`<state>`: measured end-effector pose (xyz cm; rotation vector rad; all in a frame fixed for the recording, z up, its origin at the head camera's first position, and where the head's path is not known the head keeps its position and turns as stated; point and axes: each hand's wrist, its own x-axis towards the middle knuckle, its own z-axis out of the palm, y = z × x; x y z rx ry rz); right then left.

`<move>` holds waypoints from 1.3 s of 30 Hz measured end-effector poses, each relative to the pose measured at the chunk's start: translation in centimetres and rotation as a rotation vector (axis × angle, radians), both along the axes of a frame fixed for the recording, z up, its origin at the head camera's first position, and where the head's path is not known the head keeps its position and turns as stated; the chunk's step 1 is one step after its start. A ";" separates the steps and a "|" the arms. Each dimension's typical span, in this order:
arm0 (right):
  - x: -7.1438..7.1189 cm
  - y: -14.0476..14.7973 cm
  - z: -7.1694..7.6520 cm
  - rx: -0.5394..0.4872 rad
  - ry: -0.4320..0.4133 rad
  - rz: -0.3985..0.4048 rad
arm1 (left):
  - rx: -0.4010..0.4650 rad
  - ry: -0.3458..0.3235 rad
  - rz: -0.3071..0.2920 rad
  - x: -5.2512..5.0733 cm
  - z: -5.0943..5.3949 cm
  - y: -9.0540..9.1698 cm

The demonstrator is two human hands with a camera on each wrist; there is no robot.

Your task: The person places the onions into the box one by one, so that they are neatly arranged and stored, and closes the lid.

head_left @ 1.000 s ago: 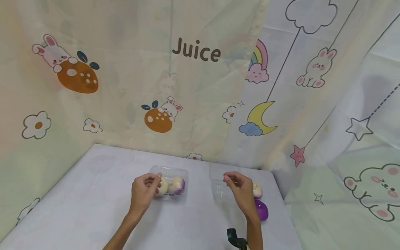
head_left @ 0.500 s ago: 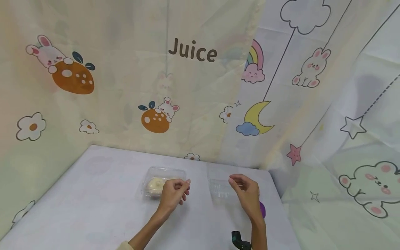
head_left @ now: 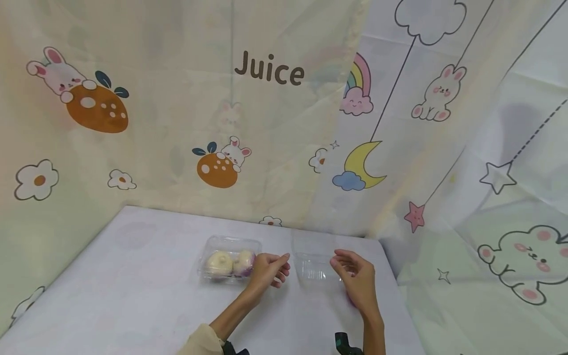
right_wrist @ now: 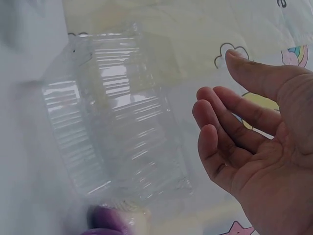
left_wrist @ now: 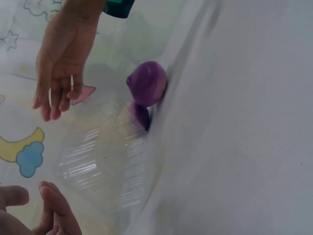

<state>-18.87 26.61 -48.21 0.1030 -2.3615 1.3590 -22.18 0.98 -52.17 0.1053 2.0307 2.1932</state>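
Two pale, purple-tinged onions (head_left: 219,264) sit in a clear plastic box (head_left: 230,242) left of centre. My left hand (head_left: 268,273) hovers at that box's right side, fingers loosely bent and holding nothing. A second clear box (head_left: 316,268), standing with its lid raised, shows no contents; in the right wrist view the same clear box (right_wrist: 132,112) fills the left half. Beside it my right hand (head_left: 358,278) is in the air, fingers loosely bent and bare. Two purple onions, one of them a whole purple onion (left_wrist: 147,83), lie by this box, mostly hidden by my right hand in the head view.
The white table (head_left: 146,286) meets a printed cloth wall (head_left: 168,98) at its back and right edges. A dark wrist device (head_left: 343,343) is near my right forearm, with another dark piece (head_left: 232,348) at my left wrist.
My left hand has moved right from over the filled box, uncovering its onions. My right hand has shifted slightly right and now hides most of the loose onions.
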 end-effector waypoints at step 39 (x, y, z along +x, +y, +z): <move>1.7 4.2 -2.3 -0.082 -0.008 -0.103 | 0.135 -0.302 -0.100 -2.4 -0.8 2.9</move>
